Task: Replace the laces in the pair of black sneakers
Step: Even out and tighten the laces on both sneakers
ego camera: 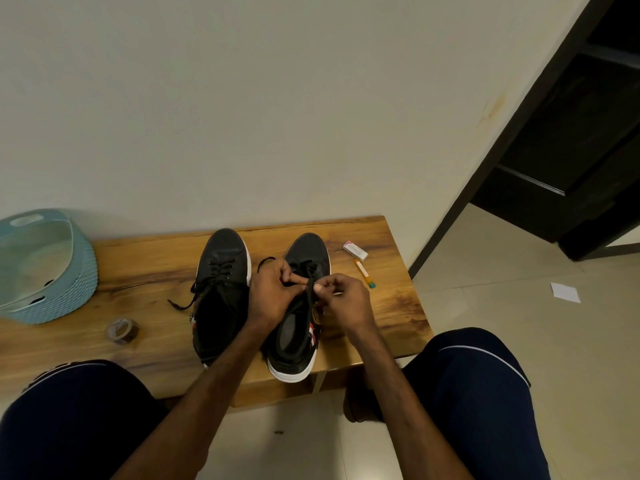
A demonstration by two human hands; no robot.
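A cream wall backs a wooden desk [145,258] over a tiled floor, with a dark doorway to the right. Two black sneakers with white soles stand side by side on the desk, toes to the wall. The left sneaker [223,265] is loosely laced, its ends trailing loose. The right sneaker [308,247] sits between the person's arms, its heel at the desk's near edge. Both hands meet over its tongue. The left hand [273,292] is curled and pinching a black lace [310,282]. The right hand [346,299] pinches the same lace just beside it. The eyelets under the fingers are hidden, so which hole is being worked cannot be told. Likely risks: a hard tug could slide this sneaker toward the person and off the near edge, since neither hand pins it down. The thin lace could slip from either pinch. An eyelet could be skipped unseen. A blue basket [45,268], a tape roll [122,330] and a small box [355,250] lie well apart.
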